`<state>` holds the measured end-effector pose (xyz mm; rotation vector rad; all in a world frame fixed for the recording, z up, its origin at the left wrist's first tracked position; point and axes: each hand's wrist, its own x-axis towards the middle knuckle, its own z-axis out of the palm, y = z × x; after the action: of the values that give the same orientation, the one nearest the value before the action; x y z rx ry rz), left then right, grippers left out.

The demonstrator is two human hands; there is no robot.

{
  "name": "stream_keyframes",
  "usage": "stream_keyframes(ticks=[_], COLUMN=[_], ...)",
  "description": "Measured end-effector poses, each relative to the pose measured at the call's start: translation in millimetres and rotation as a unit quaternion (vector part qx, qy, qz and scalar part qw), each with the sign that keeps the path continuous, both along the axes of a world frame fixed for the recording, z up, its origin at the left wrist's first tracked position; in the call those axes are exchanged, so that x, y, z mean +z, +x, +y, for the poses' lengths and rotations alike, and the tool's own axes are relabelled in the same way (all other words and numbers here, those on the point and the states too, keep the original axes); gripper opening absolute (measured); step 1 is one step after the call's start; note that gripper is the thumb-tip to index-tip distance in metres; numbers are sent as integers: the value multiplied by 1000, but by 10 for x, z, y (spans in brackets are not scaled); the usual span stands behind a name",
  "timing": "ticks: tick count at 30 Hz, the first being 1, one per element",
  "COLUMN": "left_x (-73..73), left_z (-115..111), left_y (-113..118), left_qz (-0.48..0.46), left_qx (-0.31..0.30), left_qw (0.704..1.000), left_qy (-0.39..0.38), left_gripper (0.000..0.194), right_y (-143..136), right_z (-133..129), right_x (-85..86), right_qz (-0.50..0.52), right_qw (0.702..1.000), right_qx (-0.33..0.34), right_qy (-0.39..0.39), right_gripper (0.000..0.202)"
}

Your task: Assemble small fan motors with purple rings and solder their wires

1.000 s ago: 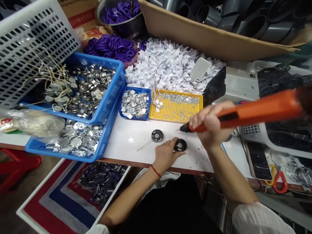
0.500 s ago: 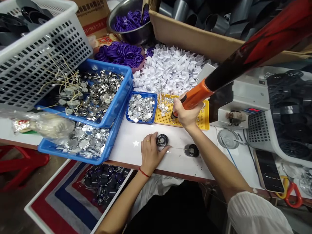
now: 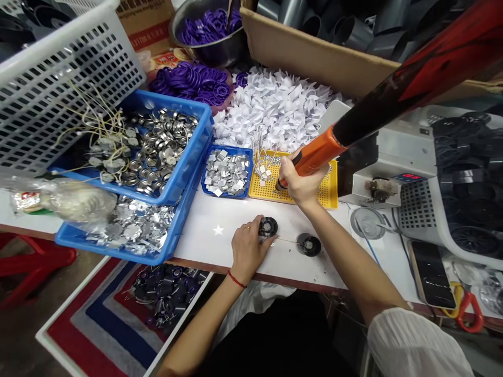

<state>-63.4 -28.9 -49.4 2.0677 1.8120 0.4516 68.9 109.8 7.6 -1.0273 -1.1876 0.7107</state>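
Observation:
My right hand (image 3: 302, 180) is wrapped round the orange grip of an electric screwdriver (image 3: 319, 152), whose tip points down into a yellow perforated tray (image 3: 323, 195) with small screws and wired white pieces. On the white table, the thumb and fingers of my left hand (image 3: 249, 243) are closed round the side of a round black part (image 3: 268, 227). A second round black part (image 3: 311, 245) lies to its right, and a thin wire runs between the two. Beside the yellow tray, a small blue tray (image 3: 250, 173) holds flat silvery squares.
Stacked blue bins (image 3: 184, 180) with metal discs stand at left. White paper-like pieces (image 3: 271, 104) are heaped behind the trays. To the right are a grey machine (image 3: 404, 152), a phone (image 3: 432, 275) and red-handled scissors (image 3: 471, 314). A drawer (image 3: 98, 314) lies below the table's edge.
My left hand has shifted slightly to the right with the round black part. The screwdriver tip stays over the yellow tray. The camera view has moved a little.

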Motion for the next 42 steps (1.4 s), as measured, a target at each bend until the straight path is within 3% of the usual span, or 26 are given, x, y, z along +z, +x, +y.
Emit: stream_keyframes(ticks=[3,5,8,12,16,30,34,37,39,40,42], left_x=[-18,-29,-36,-20,-5,-107,-57,76,190,244,337], left_z=[15,23,31,35,37,8,38,88,121,133,147], left_y=[16,19,17,19,27,52,47,-14,-74,-101,-130], left_qz=[1,1,-3,-1,0,-26,-49,-112,-234,-323,-502], left_qx=[4,6,0,2,2,13,10,14,24,29,38], left_qw=[1000,1000,1000,1000,1000,999,999,993,969,938,831], left_qy=[-6,-12,-17,-21,-19,19,-9,-38,-79,-120,-237], left_gripper=[54,55,57,57,56,39,41,43,46,49,52], right_y=[27,45,34,-56,-115,-205,-235,-66,204,379,766], right_z=[-106,-266,-561,-791,-782,-842,-858,-778,-682,-638,-605], right_x=[218,377,482,358,237,173,138,274,485,620,906], right_qz=[42,94,138,132,121,89,86,87,94,91,61], right_qw=[996,992,987,988,991,988,991,994,987,980,975], right_qx=[-44,-8,72,75,61,129,102,45,-10,-42,-85], right_qy=[65,85,40,-8,-3,9,14,56,132,170,198], right_gripper=[30,29,27,28,29,27,24,21,19,18,21])
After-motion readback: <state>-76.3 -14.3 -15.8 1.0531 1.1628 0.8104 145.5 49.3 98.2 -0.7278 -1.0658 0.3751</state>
